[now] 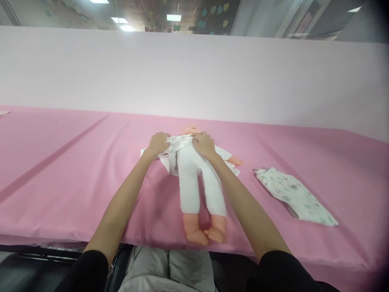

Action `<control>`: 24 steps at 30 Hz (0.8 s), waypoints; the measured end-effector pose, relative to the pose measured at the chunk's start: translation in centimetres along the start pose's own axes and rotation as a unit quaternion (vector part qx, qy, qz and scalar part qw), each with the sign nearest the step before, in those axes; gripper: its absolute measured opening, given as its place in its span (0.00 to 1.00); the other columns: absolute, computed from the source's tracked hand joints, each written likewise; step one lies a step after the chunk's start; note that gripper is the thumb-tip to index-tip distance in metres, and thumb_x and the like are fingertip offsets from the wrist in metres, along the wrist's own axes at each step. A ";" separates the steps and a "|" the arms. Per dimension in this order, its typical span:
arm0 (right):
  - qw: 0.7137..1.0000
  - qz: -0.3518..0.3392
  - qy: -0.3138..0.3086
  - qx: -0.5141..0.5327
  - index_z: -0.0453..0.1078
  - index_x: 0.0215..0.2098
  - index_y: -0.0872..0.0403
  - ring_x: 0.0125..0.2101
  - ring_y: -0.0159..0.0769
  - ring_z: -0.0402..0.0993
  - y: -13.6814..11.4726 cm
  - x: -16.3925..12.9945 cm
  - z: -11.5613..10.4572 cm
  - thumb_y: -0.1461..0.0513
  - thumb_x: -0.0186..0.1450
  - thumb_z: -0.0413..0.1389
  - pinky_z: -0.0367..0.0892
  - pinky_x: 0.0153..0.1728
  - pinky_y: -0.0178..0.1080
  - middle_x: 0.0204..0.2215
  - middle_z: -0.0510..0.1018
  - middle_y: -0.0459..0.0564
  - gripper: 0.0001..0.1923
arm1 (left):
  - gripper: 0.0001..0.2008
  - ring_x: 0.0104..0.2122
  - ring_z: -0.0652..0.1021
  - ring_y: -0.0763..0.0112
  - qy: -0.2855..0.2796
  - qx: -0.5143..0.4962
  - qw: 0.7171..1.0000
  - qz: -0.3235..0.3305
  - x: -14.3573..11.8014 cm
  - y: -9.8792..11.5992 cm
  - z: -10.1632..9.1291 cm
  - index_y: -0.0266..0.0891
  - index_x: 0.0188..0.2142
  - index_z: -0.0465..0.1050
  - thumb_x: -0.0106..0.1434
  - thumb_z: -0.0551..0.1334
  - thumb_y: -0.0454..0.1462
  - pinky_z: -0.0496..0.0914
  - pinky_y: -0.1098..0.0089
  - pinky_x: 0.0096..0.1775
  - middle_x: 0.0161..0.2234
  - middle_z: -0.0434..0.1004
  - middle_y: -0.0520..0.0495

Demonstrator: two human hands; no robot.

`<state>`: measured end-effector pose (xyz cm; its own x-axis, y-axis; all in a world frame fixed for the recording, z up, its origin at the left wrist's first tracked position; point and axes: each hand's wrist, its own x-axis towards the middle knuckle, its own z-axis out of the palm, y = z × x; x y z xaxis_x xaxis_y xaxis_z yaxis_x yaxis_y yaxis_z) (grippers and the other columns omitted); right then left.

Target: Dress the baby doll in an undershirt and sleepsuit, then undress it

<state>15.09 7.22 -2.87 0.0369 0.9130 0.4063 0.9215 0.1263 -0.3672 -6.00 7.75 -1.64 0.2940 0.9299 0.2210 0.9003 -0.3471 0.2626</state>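
Observation:
A baby doll (190, 178) lies on its back on a pink cloth, bare feet towards me, its head partly hidden beyond my hands. Its body and legs are white. A white patterned baby shirt (179, 142) is spread around its torso, with loose panels at both sides. My left hand (159, 142) grips the shirt at the doll's side on the left, fingers curled into the fabric. Over the chest, my right hand (204, 144) is closed on the shirt's edge near the neck; its fingertips are partly hidden. One doll hand (235, 160) sticks out at the right.
A folded white printed baby garment (296, 196) lies to the right on the pink cloth (75, 170). Behind the table stands a white partition (194, 77). A pale flat item (4, 112) shows at the far left edge. Black chairs (39, 269) are below the table's front edge.

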 end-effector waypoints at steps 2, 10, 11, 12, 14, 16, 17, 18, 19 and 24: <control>0.998 -0.015 0.021 0.056 0.69 0.51 0.56 0.50 0.43 0.65 1.8 -1.1 -0.1 0.64 0.65 0.47 0.58 0.52 0.45 0.49 0.71 0.57 0.18 | 0.20 0.47 0.72 0.61 -0.019 -0.069 0.996 0.051 -0.3 1.5 -0.1 0.40 0.51 0.69 0.62 0.53 0.42 0.65 0.66 0.48 0.49 0.73 0.42; 0.993 0.071 0.009 0.099 0.74 0.34 0.56 0.37 0.36 0.72 9.0 -4.8 0.0 0.66 0.64 0.46 0.62 0.40 0.35 0.36 0.79 0.50 0.14 | 0.16 0.38 0.75 0.65 -0.040 -0.111 0.989 0.086 -1.4 5.5 0.5 0.39 0.47 0.69 0.62 0.52 0.37 0.67 0.69 0.39 0.36 0.77 0.46; 0.995 0.074 -0.011 0.071 0.74 0.32 0.56 0.35 0.36 0.72 9.5 -5.0 0.0 0.66 0.64 0.46 0.61 0.38 0.35 0.34 0.79 0.51 0.14 | 0.16 0.36 0.75 0.67 -0.034 -0.136 0.986 0.094 -1.4 5.7 0.5 0.39 0.48 0.69 0.62 0.52 0.36 0.67 0.70 0.38 0.35 0.76 0.48; 0.996 0.073 -0.029 0.041 0.74 0.31 0.57 0.34 0.37 0.72 9.8 -5.2 0.1 0.65 0.64 0.46 0.61 0.36 0.35 0.34 0.78 0.52 0.14 | 0.17 0.34 0.75 0.69 -0.027 -0.161 0.981 0.102 -1.5 5.9 0.5 0.40 0.49 0.68 0.62 0.51 0.36 0.67 0.70 0.37 0.33 0.76 0.49; 0.996 0.070 -0.049 -0.011 0.74 0.34 0.58 0.34 0.38 0.72 10.0 -5.4 0.4 0.64 0.65 0.46 0.61 0.35 0.36 0.35 0.78 0.54 0.14 | 0.17 0.31 0.75 0.71 -0.008 -0.195 0.974 0.119 -1.7 6.5 0.5 0.41 0.50 0.68 0.62 0.51 0.36 0.67 0.71 0.37 0.31 0.75 0.51; 0.994 0.069 -0.057 -0.059 0.73 0.39 0.60 0.37 0.40 0.71 9.8 -5.6 0.7 0.64 0.66 0.47 0.61 0.36 0.36 0.38 0.77 0.57 0.13 | 0.17 0.31 0.74 0.71 0.017 -0.191 0.972 0.136 -1.8 7.4 0.4 0.41 0.49 0.69 0.63 0.51 0.37 0.67 0.70 0.37 0.30 0.74 0.51; 0.992 0.070 -0.059 -0.085 0.72 0.40 0.61 0.39 0.41 0.71 9.6 -5.6 0.9 0.64 0.66 0.47 0.61 0.37 0.37 0.39 0.76 0.59 0.13 | 0.16 0.32 0.74 0.70 0.029 -0.178 0.973 0.143 -1.8 8.0 0.5 0.41 0.48 0.70 0.62 0.52 0.37 0.67 0.70 0.37 0.30 0.74 0.51; 0.990 0.068 -0.062 -0.110 0.72 0.41 0.61 0.41 0.43 0.70 9.4 -5.6 1.0 0.65 0.66 0.47 0.61 0.38 0.38 0.40 0.76 0.60 0.13 | 0.16 0.33 0.74 0.69 0.039 -0.163 0.975 0.149 -1.7 8.8 0.6 0.41 0.47 0.71 0.62 0.52 0.37 0.67 0.69 0.38 0.31 0.75 0.50; 0.987 0.066 -0.066 -0.133 0.71 0.41 0.62 0.42 0.44 0.70 9.2 -5.7 1.1 0.65 0.66 0.46 0.61 0.39 0.39 0.41 0.75 0.62 0.13 | 0.15 0.35 0.74 0.68 0.046 -0.147 0.976 0.156 -1.4 9.6 0.8 0.41 0.46 0.72 0.62 0.52 0.37 0.67 0.68 0.39 0.32 0.75 0.50; 0.980 0.067 -0.076 -0.169 0.72 0.41 0.62 0.45 0.46 0.68 8.5 -5.6 0.7 0.66 0.68 0.44 0.61 0.42 0.41 0.42 0.74 0.63 0.15 | 0.16 0.44 0.74 0.63 0.041 -0.056 0.970 0.232 2.8 14.7 3.9 0.38 0.46 0.72 0.62 0.52 0.34 0.67 0.65 0.46 0.43 0.76 0.44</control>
<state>22.42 3.41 -8.89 0.1318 0.9630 0.2351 0.9888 -0.1108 -0.1004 9.27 5.70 -0.80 0.6284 0.6591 0.4131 0.6355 -0.7412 0.2159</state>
